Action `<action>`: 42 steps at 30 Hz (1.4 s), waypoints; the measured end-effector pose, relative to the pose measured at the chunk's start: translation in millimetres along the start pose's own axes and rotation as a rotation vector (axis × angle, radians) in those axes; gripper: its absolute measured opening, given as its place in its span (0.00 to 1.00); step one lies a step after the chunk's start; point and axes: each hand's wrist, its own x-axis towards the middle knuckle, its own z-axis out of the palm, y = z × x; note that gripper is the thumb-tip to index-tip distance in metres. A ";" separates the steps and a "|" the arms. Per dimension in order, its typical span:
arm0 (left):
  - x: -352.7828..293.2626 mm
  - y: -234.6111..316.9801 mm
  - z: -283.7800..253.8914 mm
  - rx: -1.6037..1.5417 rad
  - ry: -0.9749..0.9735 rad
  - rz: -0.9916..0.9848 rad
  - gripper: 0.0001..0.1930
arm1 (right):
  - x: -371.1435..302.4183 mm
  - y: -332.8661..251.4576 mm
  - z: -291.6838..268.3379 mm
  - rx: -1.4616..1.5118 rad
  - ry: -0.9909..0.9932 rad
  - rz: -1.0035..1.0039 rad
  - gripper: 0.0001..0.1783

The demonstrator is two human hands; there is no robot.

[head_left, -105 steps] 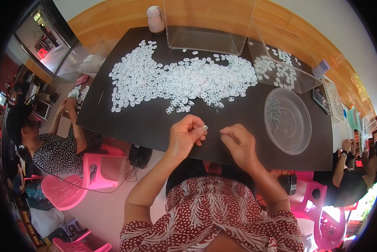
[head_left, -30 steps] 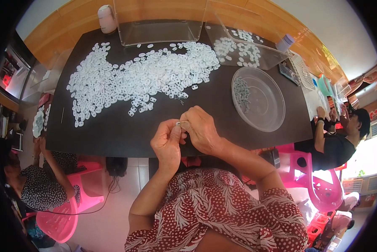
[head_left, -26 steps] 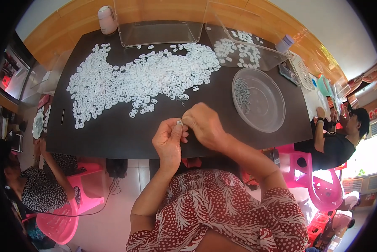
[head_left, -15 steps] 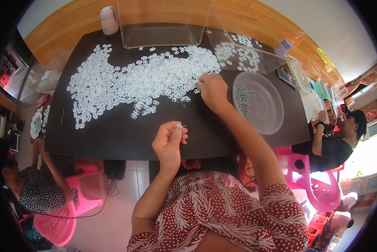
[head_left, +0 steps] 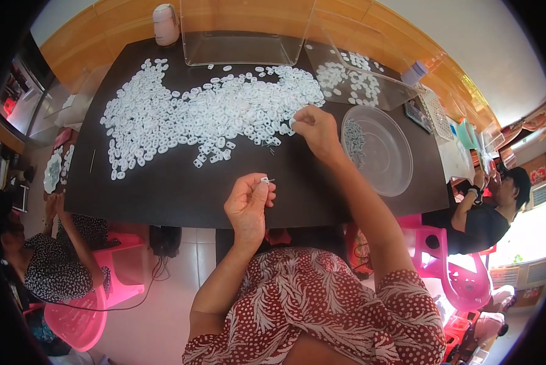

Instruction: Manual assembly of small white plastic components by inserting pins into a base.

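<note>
My left hand [head_left: 247,207] is closed near the front of the dark table [head_left: 194,194]. Between its thumb and forefinger is a small white plastic piece [head_left: 264,180] with a thin grey screw sticking out to the right. At the right end of a broad heap of white oval pieces with holes [head_left: 218,112], my right hand [head_left: 319,132] pinches another white piece [head_left: 293,123], partly covered by its fingertips. A few loose screws [head_left: 271,146] lie at the heap's near edge, just left of my right hand.
An oval clear tub [head_left: 395,164] with grey screws [head_left: 353,143] stands right. Clear bins [head_left: 242,52] and a pink bottle [head_left: 166,25] line the back. A phone [head_left: 418,117] and purple-capped bottle [head_left: 413,73] are far right. People sit at both sides.
My right hand has drawn slightly back from the heap, and a white piece now shows at its fingertips. The left hand keeps its hold. The whole view has shifted a little.
</note>
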 end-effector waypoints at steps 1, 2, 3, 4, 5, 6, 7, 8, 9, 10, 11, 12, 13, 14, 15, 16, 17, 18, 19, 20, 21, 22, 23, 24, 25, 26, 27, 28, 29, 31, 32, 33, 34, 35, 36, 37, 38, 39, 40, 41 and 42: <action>-0.1 0.6 0.1 -0.002 -0.004 0.002 0.07 | -2.0 -2.4 -3.1 -0.001 0.002 0.002 0.08; -0.1 0.9 -0.1 -0.003 -0.006 0.005 0.07 | -5.0 -8.1 -5.8 0.095 -0.042 0.051 0.08; -0.2 1.8 0.0 -0.002 -0.006 0.002 0.07 | -8.3 -11.1 -7.7 0.190 -0.086 0.101 0.07; -0.3 3.3 0.4 -0.004 -0.016 -0.002 0.08 | -11.6 -10.7 -8.9 0.191 -0.086 0.104 0.07; -0.6 4.5 0.6 -0.006 -0.025 -0.006 0.08 | -15.3 -10.3 -9.8 0.289 -0.138 0.113 0.07; -0.2 5.0 0.8 -0.003 -0.024 -0.008 0.08 | -19.2 -11.2 -10.2 0.388 -0.190 0.121 0.07; 0.7 5.4 1.1 -0.001 -0.030 -0.005 0.08 | -23.5 -13.3 -10.5 0.391 -0.191 0.125 0.07; 1.5 5.3 1.4 0.002 -0.036 -0.003 0.09 | -28.3 -18.6 -11.1 0.448 -0.207 0.166 0.06; 2.1 5.7 1.9 0.005 -0.035 -0.008 0.09 | -32.8 -24.0 -12.2 0.505 -0.224 0.206 0.05; 2.6 6.6 2.6 0.007 -0.031 -0.023 0.09 | -36.9 -29.5 -13.9 0.508 -0.224 0.212 0.05; 3.0 7.6 3.5 0.008 -0.026 -0.036 0.08 | -40.3 -35.4 -15.9 0.540 -0.275 0.260 0.05; 3.0 8.8 4.3 0.012 -0.024 -0.039 0.08 | -43.9 -40.2 -17.5 0.571 -0.325 0.307 0.06; 2.9 10.1 5.1 0.015 -0.017 -0.051 0.08 | -47.7 -44.0 -18.8 0.575 -0.327 0.311 0.06; 2.7 11.8 5.8 0.019 -0.010 -0.061 0.08 | -51.3 -47.6 -20.1 0.572 -0.353 0.331 0.07; 2.2 13.2 6.4 0.023 -0.007 -0.063 0.08 | -54.8 -49.0 -20.3 0.568 -0.380 0.351 0.08; 1.5 14.5 7.1 0.014 -0.009 -0.066 0.08 | -58.4 -48.5 -19.5 0.572 -0.382 0.353 0.08; 0.9 15.3 8.0 0.004 -0.013 -0.070 0.08 | -61.8 -47.5 -18.7 0.595 -0.382 0.340 0.08; 0.3 15.9 8.6 0.007 -0.012 -0.071 0.08 | -64.5 -46.8 -17.9 0.618 -0.383 0.328 0.07; -0.2 16.4 9.1 0.001 -0.012 -0.074 0.08 | -66.6 -46.5 -16.9 0.621 -0.383 0.329 0.07; -0.6 16.7 10.0 -0.007 -0.016 -0.078 0.08 | -68.5 -46.3 -16.3 0.651 -0.378 0.341 0.07; -1.1 17.3 10.8 -0.005 -0.018 -0.081 0.08 | -70.0 -45.9 -15.7 0.681 -0.372 0.352 0.07; -1.5 17.9 11.5 -0.008 -0.023 -0.087 0.08 | -71.5 -43.8 -14.8 0.683 -0.370 0.354 0.07; -2.6 18.5 11.8 -0.010 -0.025 -0.094 0.08 | -73.5 -40.4 -12.9 0.687 -0.370 0.333 0.07; -3.8 18.9 12.7 -0.007 -0.024 -0.097 0.08 | -75.3 -38.9 -11.4 0.692 -0.370 0.312 0.07; -4.9 19.1 14.1 -0.012 -0.020 -0.101 0.08 | -77.1 -39.3 -10.8 0.694 -0.370 0.315 0.07; -5.9 19.2 15.0 -0.016 -0.015 -0.106 0.08 | -78.6 -41.2 -10.0 0.686 -0.355 0.324 0.07; -6.4 19.1 15.6 -0.014 -0.012 -0.108 0.08 | -80.0 -42.1 -9.4 0.678 -0.341 0.332 0.07; -6.6 19.0 16.1 -0.002 -0.011 -0.081 0.08 | -81.2 -41.5 -9.4 0.680 -0.343 0.335 0.07; -6.7 18.6 16.3 0.009 -0.011 -0.053 0.08 | -82.0 -40.4 -10.0 0.658 -0.347 0.328 0.07; -7.6 17.5 15.4 0.024 -0.004 -0.061 0.08 | -83.7 -39.3 -9.6 0.637 -0.352 0.323 0.07; -8.1 17.0 15.1 0.037 -0.001 -0.067 0.09 | -84.9 -39.3 -9.3 0.642 -0.348 0.303 0.07; -8.9 16.5 14.9 0.038 0.001 -0.069 0.09 | -85.9 -39.5 -9.1 0.646 -0.344 0.283 0.06; -9.8 16.1 14.7 0.044 -0.004 -0.075 0.09 | -86.3 -40.9 -8.7 0.647 -0.345 0.285 0.06; -10.7 15.6 14.5 0.050 -0.008 -0.081 0.10 | -86.6 -43.0 -7.9 0.658 -0.337 0.306 0.06; -11.5 15.5 14.4 0.051 -0.007 -0.082 0.10 | -86.8 -44.0 -7.1 0.669 -0.328 0.326 0.06; -12.3 15.6 14.5 0.059 -0.007 -0.088 0.10 | -87.0 -43.5 -6.0 0.669 -0.329 0.328 0.06; -13.0 15.8 14.6 0.066 -0.007 -0.094 0.10 | -87.5 -42.6 -4.9 0.685 -0.329 0.333 0.06; -13.2 15.9 15.0 0.067 -0.005 -0.095 0.10 | -87.8 -41.8 -4.2 0.700 -0.328 0.337 0.07; -13.2 15.9 15.5 0.081 -0.003 -0.081 0.10 | -88.0 -41.1 -3.9 0.700 -0.329 0.339 0.07; -13.3 15.9 15.5 0.096 0.000 -0.066 0.10 | -87.9 -40.7 -3.3 0.703 -0.331 0.339 0.07; -13.5 15.4 15.6 0.096 0.003 -0.066 0.10 | -87.8 -40.6 -2.7 0.705 -0.332 0.340 0.07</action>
